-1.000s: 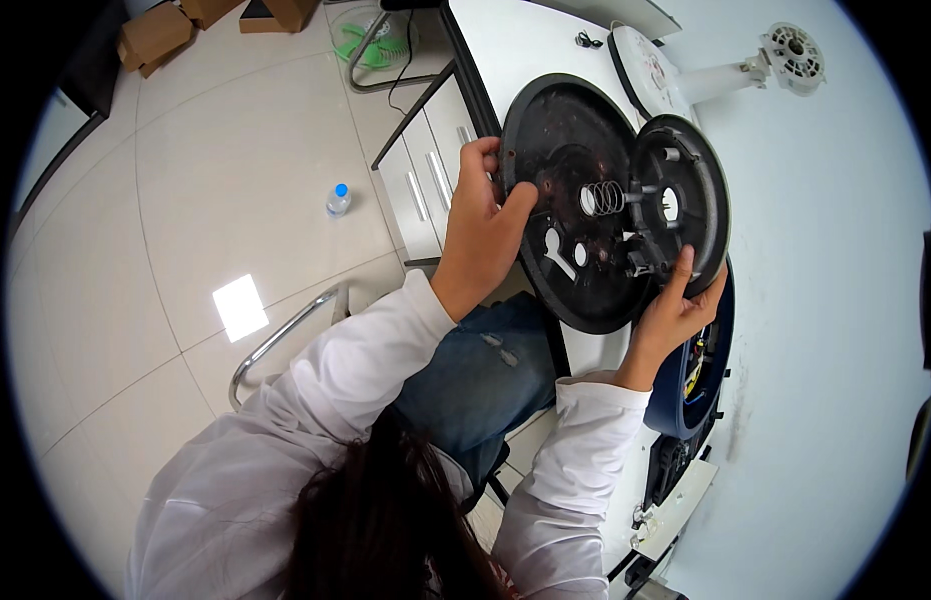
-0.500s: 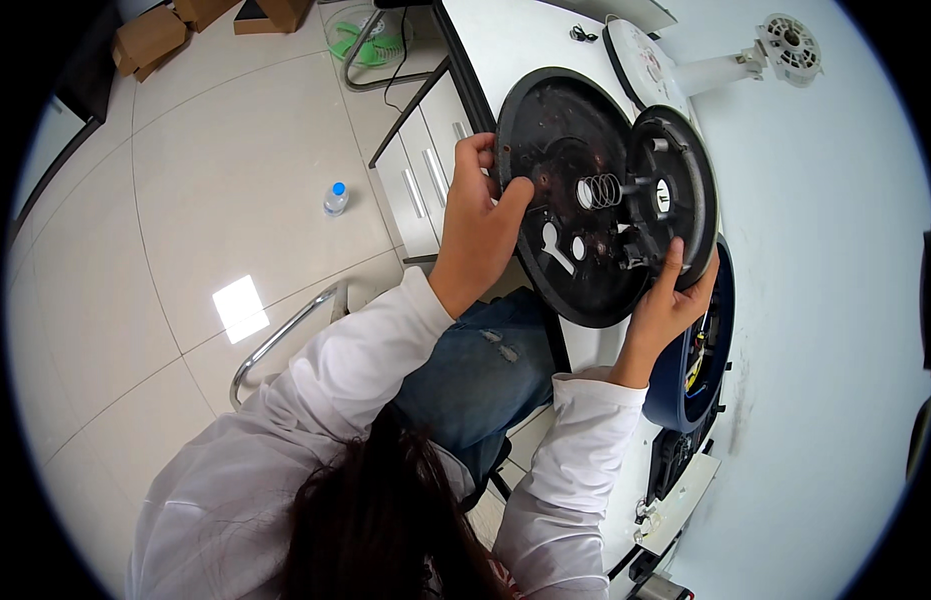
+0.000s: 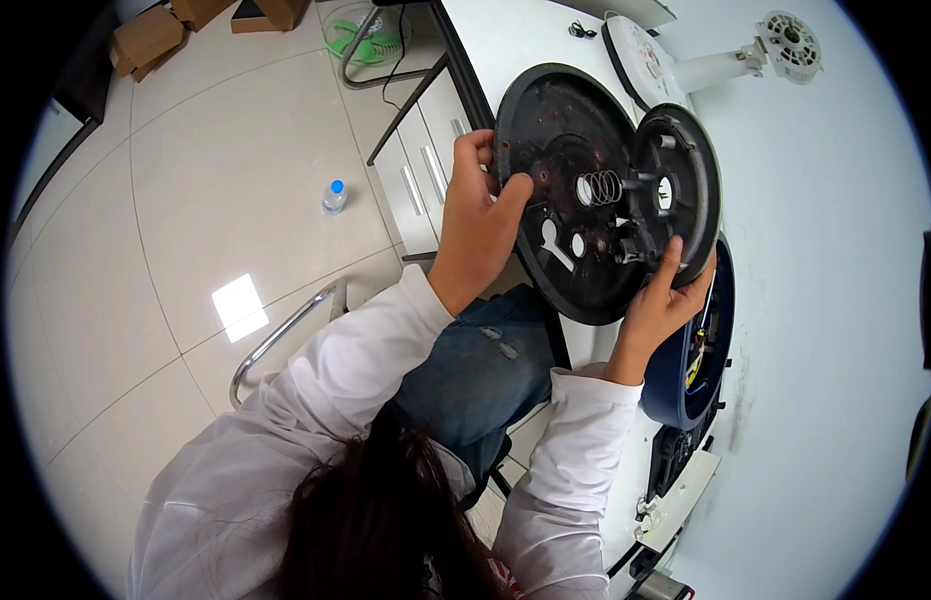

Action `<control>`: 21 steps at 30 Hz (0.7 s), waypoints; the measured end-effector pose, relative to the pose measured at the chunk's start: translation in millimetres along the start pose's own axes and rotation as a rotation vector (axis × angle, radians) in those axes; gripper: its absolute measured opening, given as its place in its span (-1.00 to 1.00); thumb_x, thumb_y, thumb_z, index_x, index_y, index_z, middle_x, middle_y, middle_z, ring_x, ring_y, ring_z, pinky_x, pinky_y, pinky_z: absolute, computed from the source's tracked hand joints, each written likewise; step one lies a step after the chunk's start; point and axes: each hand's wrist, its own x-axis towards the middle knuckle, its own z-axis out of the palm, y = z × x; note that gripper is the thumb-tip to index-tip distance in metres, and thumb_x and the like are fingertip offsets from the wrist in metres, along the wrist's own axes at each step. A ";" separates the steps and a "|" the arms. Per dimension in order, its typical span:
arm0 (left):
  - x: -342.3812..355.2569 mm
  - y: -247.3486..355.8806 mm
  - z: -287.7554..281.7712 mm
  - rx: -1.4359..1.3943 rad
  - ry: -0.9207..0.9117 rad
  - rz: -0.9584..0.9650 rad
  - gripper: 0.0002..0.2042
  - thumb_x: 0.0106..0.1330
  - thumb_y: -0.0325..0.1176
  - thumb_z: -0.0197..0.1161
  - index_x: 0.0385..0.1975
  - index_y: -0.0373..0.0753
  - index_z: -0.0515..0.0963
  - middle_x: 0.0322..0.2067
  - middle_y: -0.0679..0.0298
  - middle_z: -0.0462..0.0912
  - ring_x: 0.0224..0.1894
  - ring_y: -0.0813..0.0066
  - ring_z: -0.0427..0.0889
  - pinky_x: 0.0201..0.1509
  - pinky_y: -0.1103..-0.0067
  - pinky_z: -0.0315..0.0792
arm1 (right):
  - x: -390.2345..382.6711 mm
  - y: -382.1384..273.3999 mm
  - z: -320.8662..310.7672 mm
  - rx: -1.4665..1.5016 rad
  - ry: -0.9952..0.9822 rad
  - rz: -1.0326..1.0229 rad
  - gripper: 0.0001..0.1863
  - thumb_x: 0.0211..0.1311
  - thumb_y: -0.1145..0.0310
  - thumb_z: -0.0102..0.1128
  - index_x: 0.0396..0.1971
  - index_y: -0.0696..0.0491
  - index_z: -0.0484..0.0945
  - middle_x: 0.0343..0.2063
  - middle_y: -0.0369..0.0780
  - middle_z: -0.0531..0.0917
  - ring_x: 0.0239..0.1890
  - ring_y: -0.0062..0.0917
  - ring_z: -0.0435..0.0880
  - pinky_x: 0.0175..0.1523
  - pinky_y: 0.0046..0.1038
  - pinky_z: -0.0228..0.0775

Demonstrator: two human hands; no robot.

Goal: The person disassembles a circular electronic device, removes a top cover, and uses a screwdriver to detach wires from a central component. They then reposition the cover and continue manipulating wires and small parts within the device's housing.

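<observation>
White sleeves (image 3: pixel 360 350) reach up from the lower edge on either side of dark hair (image 3: pixel 385 510), with ripped jeans (image 3: pixel 475 365) between them. The left hand (image 3: pixel 482 215) pinches the left rim of a large black disc (image 3: pixel 545 110), thumb on the face towards the wearer, fingers curled at the edge. The right hand (image 3: pixel 657 318) grips the lower rim of a smaller black disc (image 3: pixel 697 205), its thumb on the inner face. Both discs are tilted over the edge of a white table (image 3: pixel 515 40), the smaller overlapping the larger's right side. A coil spring (image 3: pixel 607 187) lies between them; whether it is fastened at both ends I cannot tell. Just beyond the right hand is a dark-blue round housing (image 3: pixel 668 375) with wires inside. Farther off, a clear bottle (image 3: pixel 333 197) stands on the tiled floor (image 3: pixel 240 170), and a green-bladed fan (image 3: pixel 365 38) is near the drawers (image 3: pixel 420 185).
</observation>
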 end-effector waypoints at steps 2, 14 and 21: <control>-0.2 -0.6 0.3 0.003 -0.003 -0.005 -0.61 0.20 -0.48 0.03 0.03 -0.36 0.18 -0.15 0.22 0.36 -0.20 0.60 0.44 -0.15 0.70 0.38 | -0.3 1.3 -1.7 -0.011 -0.007 0.003 -0.71 0.26 0.37 0.10 -0.11 0.24 0.43 -0.27 -0.24 0.54 -0.26 -0.64 0.46 -0.09 -0.64 0.28; -0.3 0.2 3.4 0.010 0.018 0.000 -0.59 0.18 -0.49 0.05 0.02 -0.41 0.16 -0.15 0.15 0.40 -0.27 0.58 0.47 -0.25 0.68 0.40 | 2.8 1.6 -5.2 0.027 -0.082 0.038 -0.69 0.26 0.44 0.06 -0.04 0.26 0.42 -0.19 -0.18 0.56 -0.18 -0.60 0.49 -0.03 -0.61 0.28; -0.1 -1.6 3.9 0.043 -0.001 0.000 -0.58 0.17 -0.50 0.06 0.03 -0.43 0.15 -0.16 0.13 0.42 -0.31 0.57 0.48 -0.30 0.66 0.42 | 1.2 -7.9 -1.9 -0.042 -0.217 -0.055 -0.66 0.24 0.51 0.01 0.03 0.19 0.43 -0.04 -0.10 0.55 -0.05 -0.49 0.54 0.04 -0.53 0.31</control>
